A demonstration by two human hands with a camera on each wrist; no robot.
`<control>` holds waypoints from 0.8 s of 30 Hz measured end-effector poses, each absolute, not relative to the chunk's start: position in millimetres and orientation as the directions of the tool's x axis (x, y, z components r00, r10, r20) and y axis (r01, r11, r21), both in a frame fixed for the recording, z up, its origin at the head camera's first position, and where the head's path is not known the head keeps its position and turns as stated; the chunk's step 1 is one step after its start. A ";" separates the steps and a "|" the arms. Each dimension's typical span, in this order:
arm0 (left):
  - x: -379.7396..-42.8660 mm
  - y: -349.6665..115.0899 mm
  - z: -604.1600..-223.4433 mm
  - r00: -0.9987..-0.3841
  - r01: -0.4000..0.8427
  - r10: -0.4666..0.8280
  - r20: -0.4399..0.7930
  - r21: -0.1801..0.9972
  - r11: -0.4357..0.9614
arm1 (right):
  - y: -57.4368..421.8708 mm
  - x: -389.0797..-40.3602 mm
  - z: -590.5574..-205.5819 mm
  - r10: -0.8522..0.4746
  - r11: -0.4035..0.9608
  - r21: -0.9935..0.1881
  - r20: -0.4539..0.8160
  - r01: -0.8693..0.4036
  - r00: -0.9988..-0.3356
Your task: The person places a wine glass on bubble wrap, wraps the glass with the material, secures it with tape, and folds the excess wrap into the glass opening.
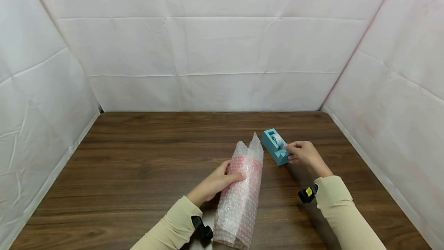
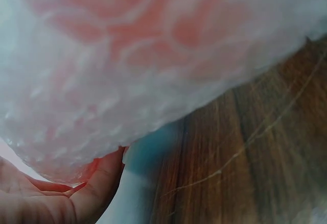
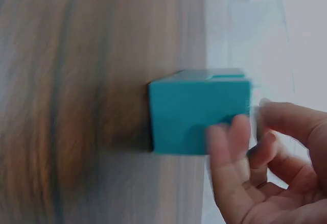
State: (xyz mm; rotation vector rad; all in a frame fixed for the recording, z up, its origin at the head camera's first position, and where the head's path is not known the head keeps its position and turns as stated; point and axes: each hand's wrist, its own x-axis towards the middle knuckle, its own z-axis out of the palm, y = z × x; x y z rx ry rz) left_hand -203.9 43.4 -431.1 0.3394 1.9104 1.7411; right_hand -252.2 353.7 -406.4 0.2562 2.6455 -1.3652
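Observation:
A long bundle in bubble wrap (image 1: 239,200), pinkish-red showing through it, lies lengthwise toward the person; whatever is inside is covered. My left hand (image 1: 216,182) grips its left side, thumb over the top, fingers partly hidden beneath. In the left wrist view the bubble wrap (image 2: 133,55) fills most of the picture, with the left hand (image 2: 66,198) at its lower edge. Right of the bundle's far end stands a blue tape dispenser (image 1: 274,147) holding a roll of clear tape (image 1: 277,139). Thumb and forefinger of my right hand (image 1: 306,155) pinch the tape at the dispenser's near end.
Both things rest on a dark wood-grain table (image 1: 138,173). White cloth walls (image 1: 215,49) enclose its back and sides. Something white (image 1: 209,221) shows beside the bundle, near the left wrist. A small black camera sits on each wrist.

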 end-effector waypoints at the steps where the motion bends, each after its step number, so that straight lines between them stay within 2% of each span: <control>1: -203.9 43.8 -431.4 -0.829 -0.162 0.518 -0.211 0.977 0.139 | 354.0 -252.9 -405.7 0.081 0.555 -0.798 -0.227 0.233 -0.970; 8: -205.4 46.1 -433.0 -0.830 -0.155 0.520 -0.204 0.979 0.135 | 358.5 -252.0 -410.4 0.085 0.474 -0.835 -0.272 0.279 -0.958; 17: -205.8 50.3 -431.7 -0.825 -0.161 0.524 -0.211 0.977 0.138 | 364.5 -241.7 -429.3 0.117 0.311 -0.908 -0.256 0.281 -0.959; 21: -206.2 48.9 -430.4 -0.828 -0.158 0.518 -0.213 0.976 0.149 | 370.7 -233.6 -433.6 0.098 0.276 -0.918 -0.267 0.284 -0.959; 24: -207.2 47.8 -430.0 -0.828 -0.162 0.517 -0.216 0.976 0.148 | 372.5 -231.0 -434.8 0.096 0.298 -0.908 -0.278 0.294 -0.956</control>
